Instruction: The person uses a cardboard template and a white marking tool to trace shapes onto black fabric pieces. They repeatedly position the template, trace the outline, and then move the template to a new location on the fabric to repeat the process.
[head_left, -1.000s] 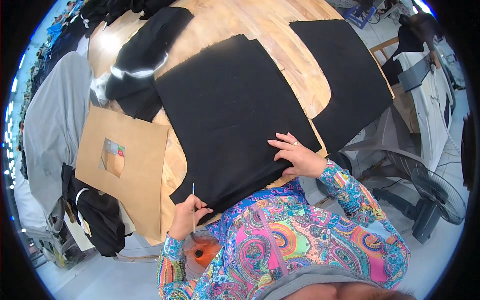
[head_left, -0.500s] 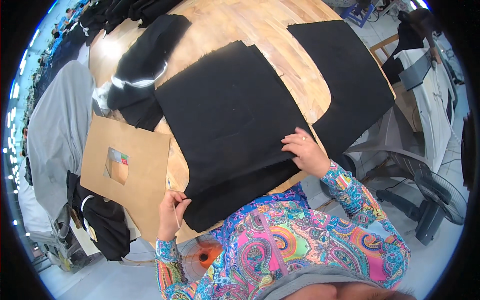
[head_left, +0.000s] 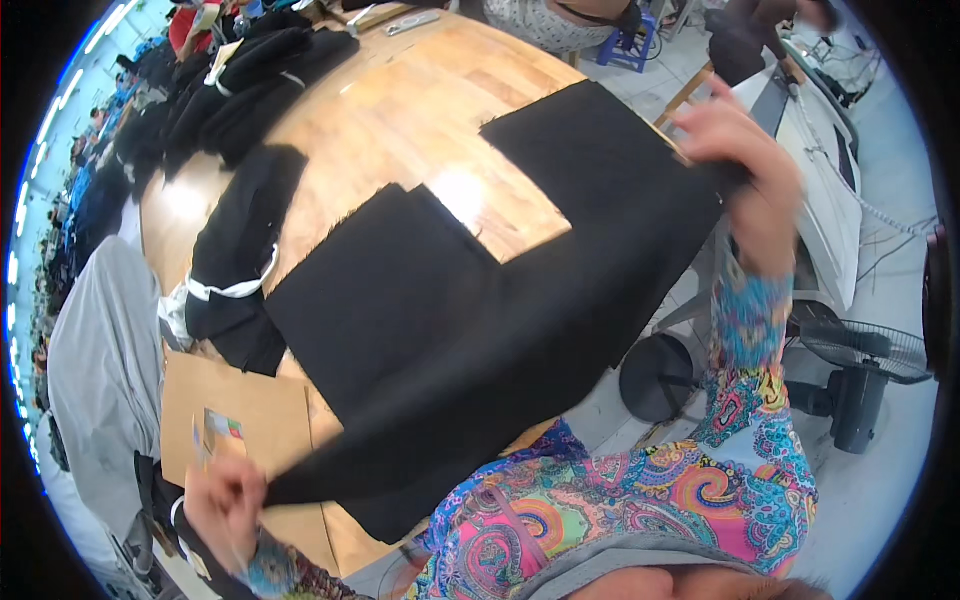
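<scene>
A black fabric panel [head_left: 500, 345] stretches in a raised, slightly blurred sheet between my two hands. Its lower left corner is pinched in the closed fingers of my left hand [head_left: 225, 508], beside the brown card. A thin pen-like stick [head_left: 196, 432] pokes up from that hand. At the upper right, my right hand [head_left: 750, 165] grips the panel's other end, its fingers smeared by motion. Beneath the sheet lies a stack of black fabric panels [head_left: 385, 280] on the wooden table [head_left: 400, 130]. Another black panel [head_left: 580, 140] lies flat at the right, partly covered by the sheet.
A brown card [head_left: 265, 410] with a cut-out lies at the left. Behind it is a black fabric bundle [head_left: 235, 250] tied with white cloth; more black fabric [head_left: 250, 90] is heaped at the far left. A fan [head_left: 860, 370] stands right, a blue stool [head_left: 628, 48] beyond the table.
Both hands have moved apart, the left outward to the left and the right up to the right. A panel that lay flat is now lifted and stretched between them. The view has shifted.
</scene>
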